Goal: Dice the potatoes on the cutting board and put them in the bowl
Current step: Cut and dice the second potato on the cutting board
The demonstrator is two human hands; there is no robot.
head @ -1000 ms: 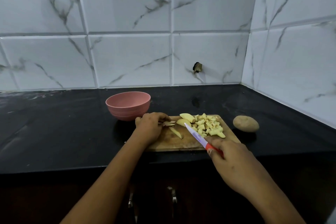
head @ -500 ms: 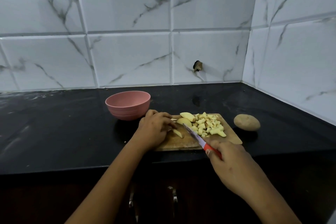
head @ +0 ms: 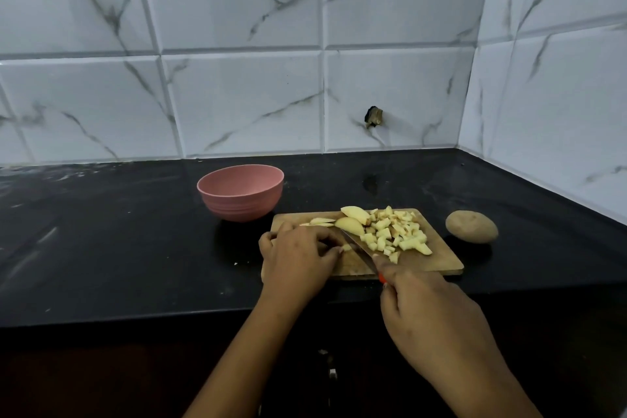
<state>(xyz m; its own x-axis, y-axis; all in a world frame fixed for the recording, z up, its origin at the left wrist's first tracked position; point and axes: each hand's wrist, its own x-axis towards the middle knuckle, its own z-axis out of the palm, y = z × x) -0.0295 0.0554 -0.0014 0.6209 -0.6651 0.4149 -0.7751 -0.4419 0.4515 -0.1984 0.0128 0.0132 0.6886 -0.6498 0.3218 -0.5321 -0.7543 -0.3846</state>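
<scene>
A wooden cutting board (head: 437, 263) lies on the black counter. On its right half is a pile of diced potato (head: 395, 231), with larger potato wedges (head: 351, 224) at the back. My left hand (head: 298, 258) curls over a potato slice (head: 346, 247) on the board's left side; most of that slice is hidden under the fingers. My right hand (head: 431, 316) grips a knife by its red handle. The knife blade (head: 359, 244) lies right beside my left fingertips. A pink bowl (head: 241, 193) stands behind the board to the left.
A whole unpeeled potato (head: 471, 227) rests on the counter right of the board. White marble-look tile walls meet in a corner at the back right. The counter's front edge runs just below the board, with dark cabinet fronts underneath.
My left hand slid toward me and to the right across the board, onto a slice. The knife came closer to my left fingers.
</scene>
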